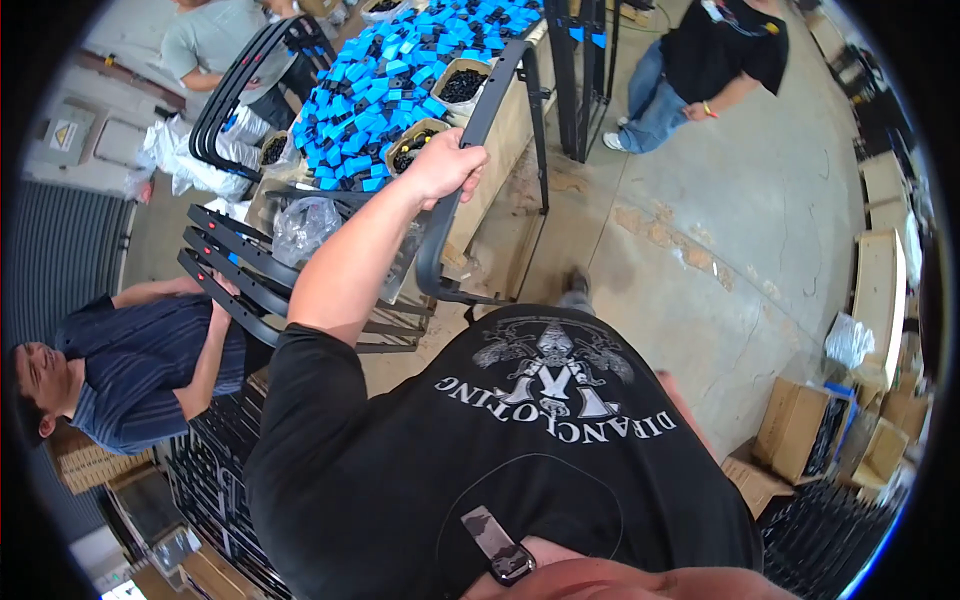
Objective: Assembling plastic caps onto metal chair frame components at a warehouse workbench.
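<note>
My left hand [447, 168] is closed round the upper bar of a black metal tube frame [485, 110], with my left arm stretched out forward. The frame stands beside the long side of a work table, its rounded lower corner close to my body. Heaped on the table are blue and black plastic pieces [370, 105]. Open cartons of small black parts [462, 84] stand among them, near the held bar. Of my right arm only a strip shows past my shirt; the right hand is hidden behind my body.
At the left a person [150, 360] holds stacked black frames [235, 270]. Another person [225, 50] stands behind the table, and a third [690, 75] stands on the concrete floor at the right. Cardboard boxes [800, 430] line the right side. More black frames [588, 80] stand upright beyond the table.
</note>
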A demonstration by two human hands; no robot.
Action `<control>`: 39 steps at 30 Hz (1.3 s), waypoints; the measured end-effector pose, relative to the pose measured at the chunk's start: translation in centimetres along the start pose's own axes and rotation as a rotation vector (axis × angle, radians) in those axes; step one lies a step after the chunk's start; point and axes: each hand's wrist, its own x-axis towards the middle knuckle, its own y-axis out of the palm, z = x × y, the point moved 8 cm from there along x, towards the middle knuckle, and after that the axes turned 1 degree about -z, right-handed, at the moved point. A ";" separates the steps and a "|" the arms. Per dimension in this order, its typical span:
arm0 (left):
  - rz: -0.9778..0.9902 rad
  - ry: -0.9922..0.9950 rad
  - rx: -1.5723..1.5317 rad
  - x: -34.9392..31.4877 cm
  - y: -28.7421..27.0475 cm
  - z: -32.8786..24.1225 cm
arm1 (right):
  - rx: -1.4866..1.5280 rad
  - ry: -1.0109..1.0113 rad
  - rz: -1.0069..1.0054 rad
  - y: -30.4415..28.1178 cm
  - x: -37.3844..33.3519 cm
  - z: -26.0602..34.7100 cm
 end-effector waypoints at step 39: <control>-1.298 -0.196 1.125 -8.3 -10.3 -2.3 | -1.376 -1.718 -0.086 27.1 10.7 87.5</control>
